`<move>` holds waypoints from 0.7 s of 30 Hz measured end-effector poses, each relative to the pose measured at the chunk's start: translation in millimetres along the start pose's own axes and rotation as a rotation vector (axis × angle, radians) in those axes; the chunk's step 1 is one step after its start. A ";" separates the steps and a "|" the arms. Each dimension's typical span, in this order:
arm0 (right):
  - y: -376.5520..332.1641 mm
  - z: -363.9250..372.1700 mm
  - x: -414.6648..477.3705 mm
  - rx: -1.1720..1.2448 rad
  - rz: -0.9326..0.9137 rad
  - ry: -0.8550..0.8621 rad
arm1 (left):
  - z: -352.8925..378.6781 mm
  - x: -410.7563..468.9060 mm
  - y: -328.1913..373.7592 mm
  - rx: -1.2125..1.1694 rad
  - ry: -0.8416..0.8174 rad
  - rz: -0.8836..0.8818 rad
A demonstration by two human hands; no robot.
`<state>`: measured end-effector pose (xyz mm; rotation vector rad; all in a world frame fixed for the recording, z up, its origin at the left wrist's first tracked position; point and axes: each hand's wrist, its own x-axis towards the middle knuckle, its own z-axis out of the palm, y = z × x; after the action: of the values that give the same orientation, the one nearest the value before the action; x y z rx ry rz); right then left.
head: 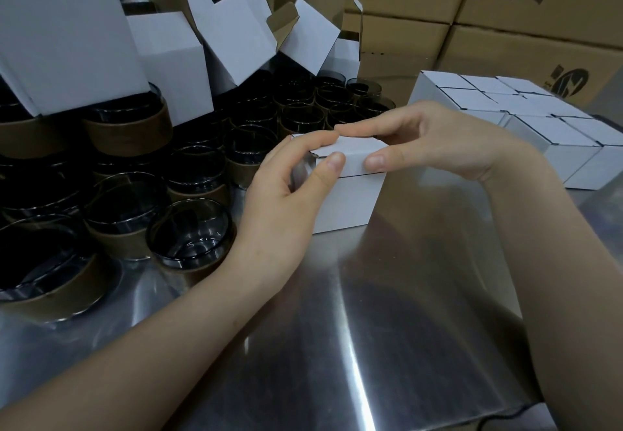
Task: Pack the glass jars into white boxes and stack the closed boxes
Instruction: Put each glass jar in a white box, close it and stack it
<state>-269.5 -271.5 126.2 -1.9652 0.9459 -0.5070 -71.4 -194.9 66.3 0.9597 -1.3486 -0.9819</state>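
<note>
Steel table [371, 312], curled hands [283, 201] [445, 140] pinching white box [352, 201]

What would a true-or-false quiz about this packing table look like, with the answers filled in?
1. The left hand and the right hand both pinch the lid of the white box. True.
2. The glass jars stand to the right of that box. False: they stand on its left.
3. The closed boxes sit grouped at the right. True.
4. The table is wooden. False: it is shiny metal.
</note>
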 end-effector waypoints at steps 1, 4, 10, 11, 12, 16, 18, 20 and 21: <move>0.1 -0.1 0.2 -0.004 0.001 -0.001 | 0.0 -0.1 0.0 -0.002 0.000 0.001; 0.4 -0.2 0.6 -0.004 0.001 0.000 | 0.4 -0.7 0.1 -0.017 -0.003 0.002; 0.7 -0.2 0.9 -0.001 -0.007 -0.006 | -0.4 -0.1 -0.6 0.008 -0.022 -0.001; 0.6 0.0 1.1 -0.006 -0.007 -0.005 | -0.3 -0.2 -0.5 0.015 -0.025 -0.003; 0.3 0.3 0.9 -0.009 -0.008 -0.004 | 0.0 -0.2 0.0 0.024 -0.026 -0.005; -1.0 1.3 0.6 -0.008 -0.013 -0.002 | -0.2 0.2 0.9 0.055 -0.038 -0.002; -0.6 1.4 1.0 -0.003 -0.015 0.016 | -1.0 0.3 -0.1 0.067 -0.044 -0.003; -0.3 1.5 1.6 -0.008 -0.014 0.032 | -1.5 0.3 -0.3 0.073 -0.043 -0.009; -0.3 1.7 1.7 -0.014 -0.015 0.033 | -1.3 0.2 -0.1 0.076 -0.044 -0.012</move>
<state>-267.2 -271.9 125.6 -1.9826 0.9584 -0.5440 -70.1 -195.1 66.3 1.0094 -1.4273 -0.9717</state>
